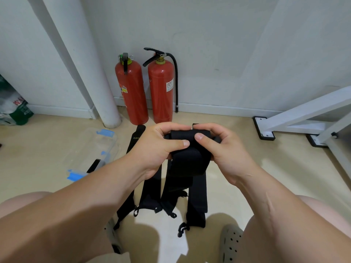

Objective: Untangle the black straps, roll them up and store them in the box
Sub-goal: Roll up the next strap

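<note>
– Beige floor (266,168), white wall (209,54) behind; why both hands on it?
– Fingers (178,143) of left hand (161,147) and right hand (228,149) curl tight round the black strap roll (190,160), mid-frame, likely so it can't uncoil. Loose straps (197,196) lie on the floor below; clear box (98,145) waits centre-left.

Black strap (190,149) between both hands

Black strap roll (190,160): wide webbing, partly wound, pinched between left hand (155,149) and right hand (228,150), loose tail hanging below them. Other black straps (197,198): flat on the floor under both hands, roughly side by side, small loops at the near ends. Clear box (91,149) with blue clips: on the floor left of the left hand.
</note>
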